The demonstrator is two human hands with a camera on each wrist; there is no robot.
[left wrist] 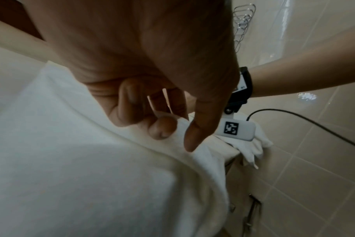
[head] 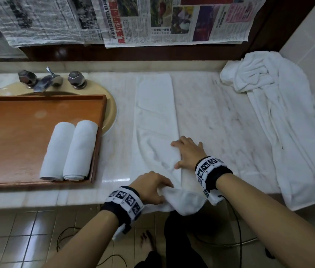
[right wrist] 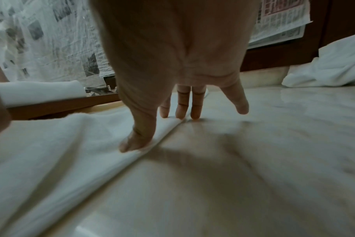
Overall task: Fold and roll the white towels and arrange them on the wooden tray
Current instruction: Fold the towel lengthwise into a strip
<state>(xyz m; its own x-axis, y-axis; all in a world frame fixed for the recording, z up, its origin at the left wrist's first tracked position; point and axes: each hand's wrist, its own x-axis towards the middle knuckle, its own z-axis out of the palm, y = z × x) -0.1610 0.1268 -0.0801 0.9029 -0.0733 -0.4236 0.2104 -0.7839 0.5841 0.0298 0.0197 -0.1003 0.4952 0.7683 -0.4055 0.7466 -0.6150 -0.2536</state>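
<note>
Left hand [head: 150,185] pinching one flat towel [head: 155,120], two rolled towels [head: 69,149] on tray [head: 7,132]

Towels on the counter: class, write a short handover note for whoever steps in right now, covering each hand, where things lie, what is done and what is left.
Left hand: pinches the near end of the folded towel at the counter's front edge.
Right hand: open, flat on that towel's right edge.
Done: two rolled towels lie side by side in the wooden tray over the sink.
Left: roll this towel, place it on the tray, then handle the crumpled white pile on the right.
</note>
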